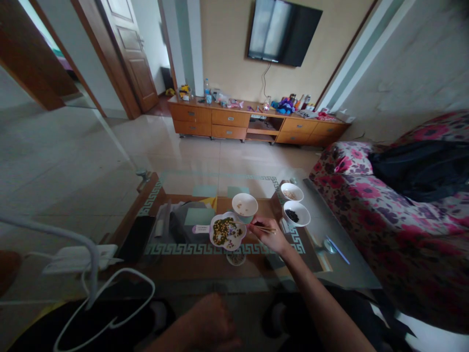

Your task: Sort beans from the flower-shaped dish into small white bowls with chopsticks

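Note:
My right hand [269, 234] is closed around a pair of chopsticks [266, 228], whose tips point left over a white flower-shaped dish [240, 243] with a short handle. Green, yellow and pale bits, perhaps beans or grains, lie in that dish. Just behind it stands a white bowl [245, 196] with a few pale pieces inside. To the right are a white bowl with dark beans or seeds [292, 215] and another bowl with light brown bits [290, 193]. My left hand [212, 322] hangs low in front of the table, blurred and dim, its fingers not clearly visible.
The dishes stand on a glass coffee table [351, 274]. A white cable [93, 259] loops at the left, near a white power strip [80, 256] and a dark phone-like slab [137, 239]. A blue pen [337, 249] lies right. A floral sofa [359, 188] borders the right side.

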Motion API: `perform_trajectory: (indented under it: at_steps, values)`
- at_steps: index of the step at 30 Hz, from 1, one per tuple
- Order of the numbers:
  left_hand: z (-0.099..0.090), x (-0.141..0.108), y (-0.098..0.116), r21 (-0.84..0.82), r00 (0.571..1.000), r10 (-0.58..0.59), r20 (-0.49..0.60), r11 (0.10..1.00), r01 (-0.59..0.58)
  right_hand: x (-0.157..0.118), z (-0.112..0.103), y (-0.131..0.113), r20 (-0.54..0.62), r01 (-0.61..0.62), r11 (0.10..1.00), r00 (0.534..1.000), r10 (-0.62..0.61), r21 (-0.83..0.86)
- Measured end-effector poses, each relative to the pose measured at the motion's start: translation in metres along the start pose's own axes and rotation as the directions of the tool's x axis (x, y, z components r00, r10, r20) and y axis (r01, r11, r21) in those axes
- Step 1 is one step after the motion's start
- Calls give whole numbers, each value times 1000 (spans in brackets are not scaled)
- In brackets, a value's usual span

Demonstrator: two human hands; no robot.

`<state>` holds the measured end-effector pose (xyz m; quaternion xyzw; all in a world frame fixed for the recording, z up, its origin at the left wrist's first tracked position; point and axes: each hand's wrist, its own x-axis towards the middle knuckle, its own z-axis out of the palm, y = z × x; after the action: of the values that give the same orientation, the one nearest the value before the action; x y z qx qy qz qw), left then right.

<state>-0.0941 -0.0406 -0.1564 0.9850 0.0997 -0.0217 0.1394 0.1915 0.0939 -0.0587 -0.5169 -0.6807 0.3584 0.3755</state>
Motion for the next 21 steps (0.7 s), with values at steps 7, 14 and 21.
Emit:
perform_trajectory:
  at_steps: [7, 14, 21]
  values:
    - [117, 15, 37, -14, 928, -25, 372, 999, 32, 5, 14, 3, -39, 34, 999, 999, -34, -18]
    - [51, -3, 13, -174, 881, -254, 399, 923, 344, 9, 29, 8, -66, -66, 995, 995, 71, 68]
    - [23, -7, 0, -229, 792, -357, 496, 825, 516, 13, 30, 15, -55, -45, 997, 998, 42, -69]
